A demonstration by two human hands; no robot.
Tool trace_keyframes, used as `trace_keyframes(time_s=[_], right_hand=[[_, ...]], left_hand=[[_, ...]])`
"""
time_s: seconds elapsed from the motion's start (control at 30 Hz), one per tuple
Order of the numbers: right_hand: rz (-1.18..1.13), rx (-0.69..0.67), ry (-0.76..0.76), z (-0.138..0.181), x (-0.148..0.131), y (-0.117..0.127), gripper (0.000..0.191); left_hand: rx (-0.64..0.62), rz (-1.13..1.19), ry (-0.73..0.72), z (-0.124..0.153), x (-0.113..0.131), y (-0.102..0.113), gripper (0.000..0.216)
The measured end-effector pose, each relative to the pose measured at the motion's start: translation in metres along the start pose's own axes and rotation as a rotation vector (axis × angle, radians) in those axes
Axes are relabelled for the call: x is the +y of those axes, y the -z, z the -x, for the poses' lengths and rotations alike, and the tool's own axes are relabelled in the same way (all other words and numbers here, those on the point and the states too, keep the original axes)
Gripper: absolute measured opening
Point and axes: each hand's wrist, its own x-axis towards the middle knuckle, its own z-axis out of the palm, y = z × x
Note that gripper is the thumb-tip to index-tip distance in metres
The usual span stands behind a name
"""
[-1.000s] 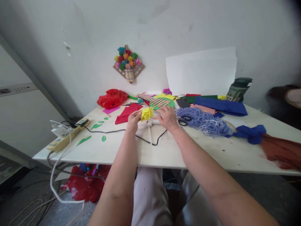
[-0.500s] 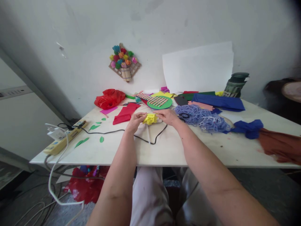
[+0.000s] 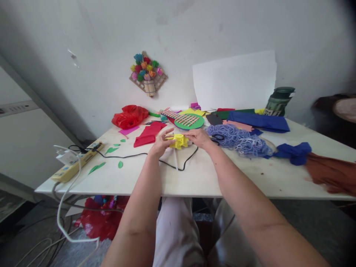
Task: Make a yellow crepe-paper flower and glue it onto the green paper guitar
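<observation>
A crumpled yellow paper flower (image 3: 180, 141) is held just above the table between my two hands, with thin sticks showing at its left. My left hand (image 3: 160, 144) curves around its left side. The left thumb touches the paper, while the index finger is raised a little apart. From the right, my right hand (image 3: 198, 137) pinches the flower's edge, its fingertips closed together. Below the flower a white strip (image 3: 175, 159) lies on the table beside a black cable (image 3: 182, 168). Dark-handled scissors (image 3: 217, 137) rest right of my right hand.
A tangled heap of blue-violet string (image 3: 239, 141) lies at right, near blue paper (image 3: 258, 121) and a green jar (image 3: 279, 102). Red paper (image 3: 149, 133), green paper leaves (image 3: 112, 150) and a power strip (image 3: 75, 165) are at left. A green stick-latticed piece (image 3: 189, 121) lies behind.
My left fingers have spread wider, with the index finger lifting and the thumb on the paper. The yellow flower has turned and shifted slightly right. My right hand keeps its pinch.
</observation>
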Motion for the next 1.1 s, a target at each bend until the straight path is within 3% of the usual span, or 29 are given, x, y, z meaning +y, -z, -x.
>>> trace_keyframes(time_s=[0.27, 0.57, 0.9, 1.1], right_hand=[[0.058, 0.019, 0.020, -0.001, 0.000, -0.004, 0.029], [0.133, 0.054, -0.017, -0.001, -0.003, -0.007, 0.034], [0.118, 0.055, -0.061, 0.003, -0.007, 0.001, 0.021], [0.095, 0.128, -0.045, 0.003, -0.004, 0.001, 0.014]], left_hand=[[0.077, -0.065, -0.001, 0.000, -0.001, -0.007, 0.079], [0.205, -0.011, 0.013, -0.004, -0.005, -0.005, 0.068], [0.151, 0.053, -0.006, 0.000, 0.000, 0.002, 0.053], [0.167, 0.072, -0.004, 0.001, 0.003, 0.003, 0.044]])
